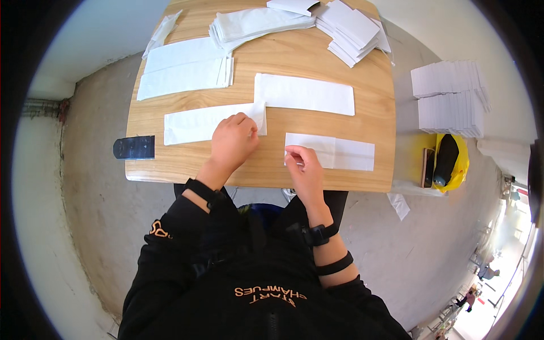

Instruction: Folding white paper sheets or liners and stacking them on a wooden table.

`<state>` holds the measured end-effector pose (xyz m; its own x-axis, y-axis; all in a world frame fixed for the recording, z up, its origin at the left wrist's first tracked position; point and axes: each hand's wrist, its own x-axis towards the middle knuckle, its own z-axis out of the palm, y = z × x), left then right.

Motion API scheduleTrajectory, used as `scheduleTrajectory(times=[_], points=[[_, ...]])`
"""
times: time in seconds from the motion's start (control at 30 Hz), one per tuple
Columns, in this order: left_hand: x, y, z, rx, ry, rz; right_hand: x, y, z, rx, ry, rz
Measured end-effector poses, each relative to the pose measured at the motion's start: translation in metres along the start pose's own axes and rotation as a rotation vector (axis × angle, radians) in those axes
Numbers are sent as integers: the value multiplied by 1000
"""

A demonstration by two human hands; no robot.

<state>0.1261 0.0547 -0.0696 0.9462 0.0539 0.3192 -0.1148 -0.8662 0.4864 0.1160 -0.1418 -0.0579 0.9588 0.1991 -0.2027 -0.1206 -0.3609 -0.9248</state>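
A long strip of thin white paper [190,123] lies at the left front of the wooden table. My left hand [233,140] rests over its right end with curled fingers, and a loose corner stands up beside them. What the fingertips grip there is hidden. To the right, a white card strip [354,154] with a crease across it lies near the front edge. My right hand [307,173] pinches thumb and forefinger together at the strip's left end. Beyond both hands a white paper strip [306,93] lies flat.
Stacked white paper strips [187,68] and a thicker pile [258,25] cover the table's far left. Flat white cartons [351,31] are heaped at the far right. A dark phone-like object [134,148] overhangs the left edge. Carton stacks [450,113] and a yellow bag [462,164] stand right.
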Motion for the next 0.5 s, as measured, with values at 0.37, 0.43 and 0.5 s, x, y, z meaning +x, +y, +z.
scheduleTrajectory(times=[0.37,0.43,0.5], points=[[-21,16,-25,-600,-61,-516,23,-15,47,294,-89,-40],[-26,18,-28,-627,-86,-492,19,-31,44,79,-61,-150],[-31,22,-29,-636,-94,-493,15,-33,41,39,-58,-159]])
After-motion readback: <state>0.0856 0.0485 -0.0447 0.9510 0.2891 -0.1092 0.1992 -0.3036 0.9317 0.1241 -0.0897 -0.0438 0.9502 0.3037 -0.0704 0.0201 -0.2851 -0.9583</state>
